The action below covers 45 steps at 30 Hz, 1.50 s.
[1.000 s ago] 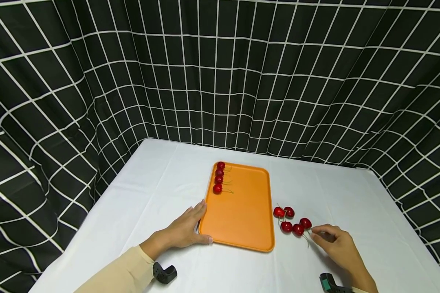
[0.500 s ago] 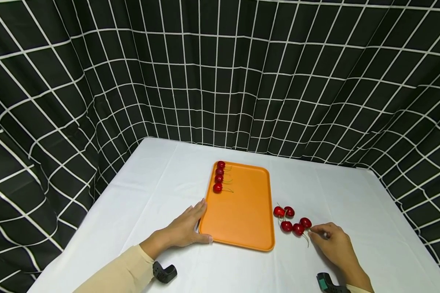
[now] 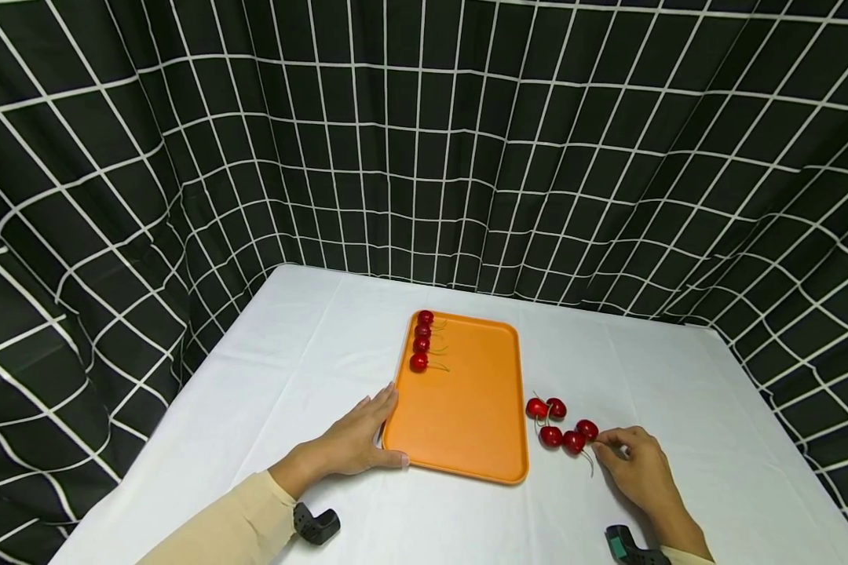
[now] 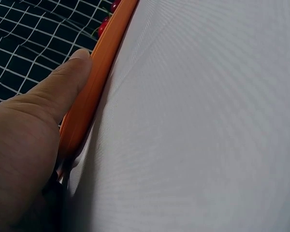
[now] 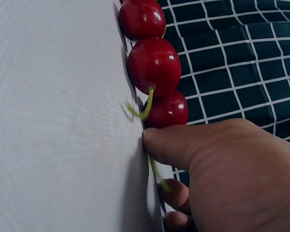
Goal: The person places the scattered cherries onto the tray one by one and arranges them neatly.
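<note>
My left hand (image 3: pixel 356 438) lies against the near left corner of an orange tray (image 3: pixel 466 408), fingers straight along its side. Its thumb touches the front rim, as the left wrist view shows at the tray's edge (image 4: pixel 94 82). Several cherries (image 3: pixel 422 344) stand in a column along the tray's left side, stems to the right. Right of the tray lies a loose group of cherries (image 3: pixel 550 436). At the rightmost cherry (image 3: pixel 587 429), my right hand (image 3: pixel 639 463) pinches the green stem between thumb and index finger; in the right wrist view the thumb (image 5: pixel 171 142) partly hides that stem.
A white cloth (image 3: pixel 290 345) covers the table. Black curtains with a white grid (image 3: pixel 438 157) surround its back and sides. Each wrist wears a black camera mount, the left one (image 3: pixel 316 524) near the table's front.
My right hand has moved slightly left, its thumb and index finger closing at the rightmost cherry's stem. The left hand and tray have stayed in place.
</note>
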Motion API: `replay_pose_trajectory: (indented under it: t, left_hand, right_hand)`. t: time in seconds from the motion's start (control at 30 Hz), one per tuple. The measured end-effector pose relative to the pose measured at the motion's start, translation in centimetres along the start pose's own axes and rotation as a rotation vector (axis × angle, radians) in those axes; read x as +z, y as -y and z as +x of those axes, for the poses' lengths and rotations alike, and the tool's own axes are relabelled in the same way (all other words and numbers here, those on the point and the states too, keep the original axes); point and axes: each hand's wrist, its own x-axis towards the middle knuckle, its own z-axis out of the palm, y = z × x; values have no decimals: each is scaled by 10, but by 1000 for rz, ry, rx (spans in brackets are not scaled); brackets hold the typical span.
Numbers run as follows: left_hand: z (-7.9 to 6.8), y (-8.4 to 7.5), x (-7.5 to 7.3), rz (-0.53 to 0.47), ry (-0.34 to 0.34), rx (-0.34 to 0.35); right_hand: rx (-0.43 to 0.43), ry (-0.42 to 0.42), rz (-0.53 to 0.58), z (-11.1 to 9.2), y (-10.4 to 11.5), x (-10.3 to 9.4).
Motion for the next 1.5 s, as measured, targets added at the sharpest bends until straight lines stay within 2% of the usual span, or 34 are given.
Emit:
replay_pose_trajectory:
  t: [0.13,0.27,0.4,0.53,0.63,0.77,0.9,1.03,1.23,1.5]
  left_hand:
    - [-1,2,-1,-4,-5,2]
    - [-1,1,-2,-12,-1,-6]
    - [-1,-1,-3,-22,11,-19]
    - [0,-2,-3,-1,10,-5]
    - [2,-2,-3,17,5,9]
    - [1,-2,-3,4,9,6]
    - [0,-2,-3,-3,14,2]
    - [0,-1,-3,-3,14,5]
    - [-1,-2,-2,-9,10,-1]
    - [-1,-4,-3,2,12,-7]
  right_hand:
    - [40,45,17,3,3,1]
    - [71,31,18,4,5,-1]
    - [105,-34,34,4,6,-6]
    - [114,-122,96,6,10,-16]
    - [118,-178,152,9,16,-28]
    - [130,-208,180,18,27,-45]
    - [96,-240,220,30,47,-58]
    - [41,-253,278,43,78,-62]
    - [-60,-249,365,64,118,-47]
    - [-200,-197,459,84,158,-22]
